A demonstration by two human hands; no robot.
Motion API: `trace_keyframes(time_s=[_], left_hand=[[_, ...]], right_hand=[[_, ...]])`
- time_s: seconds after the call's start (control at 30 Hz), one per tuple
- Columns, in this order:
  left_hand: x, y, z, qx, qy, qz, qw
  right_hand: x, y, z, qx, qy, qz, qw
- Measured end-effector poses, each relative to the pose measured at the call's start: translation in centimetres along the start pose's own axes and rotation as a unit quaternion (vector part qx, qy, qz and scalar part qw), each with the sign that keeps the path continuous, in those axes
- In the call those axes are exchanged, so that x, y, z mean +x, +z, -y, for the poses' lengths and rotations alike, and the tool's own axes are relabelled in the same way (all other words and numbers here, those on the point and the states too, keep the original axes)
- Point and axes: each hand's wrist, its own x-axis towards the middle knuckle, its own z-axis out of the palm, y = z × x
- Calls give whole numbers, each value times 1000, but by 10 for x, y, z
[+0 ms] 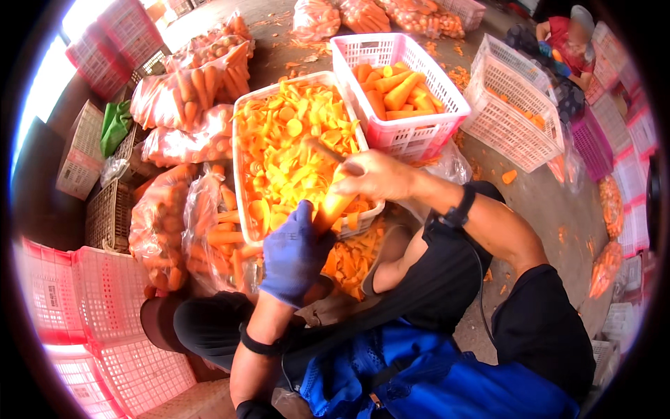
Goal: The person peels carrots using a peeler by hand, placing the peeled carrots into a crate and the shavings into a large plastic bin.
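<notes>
My left hand (293,255), in a blue glove, is closed round the lower end of a carrot (331,209). The carrot is held tilted over the near part of a white crate (239,167) heaped with orange peelings (296,133). At the carrot's upper end is my bare right hand (377,176), fingers curled round a narrow brown tool (323,151) that sticks out to the upper left. Whether it is a peeler or a knife cannot be made out. Just beyond, a pink and white crate (419,129) holds peeled carrots (401,91).
Clear bags of carrots (185,94) crowd the left side; more bags (363,15) lie at the back. Stacked pink crates (115,286) stand at the near left. A white crate (513,108) is at the right, near another person (576,45). Peelings (352,262) litter the floor between my feet.
</notes>
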Motion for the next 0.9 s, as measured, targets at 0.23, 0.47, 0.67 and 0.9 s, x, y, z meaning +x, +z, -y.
trace_keyframes(time_s=[0.23,0.47,0.67,0.9], left_hand=[[-25,-118,53,-145,-165,-79,972],[-69,-200,142,-122,-286,-137,941],[-128,-118,280,-112,-300,-7,947],[-135,24,336,71,-177,103,976]], right_hand=[[-29,-137,-9,-198,-17,-481,854],[-13,-112,11,-14,-71,-399,914],[33,-34,22,182,-48,-250,950],[62,12,14,247,76,-209,943]])
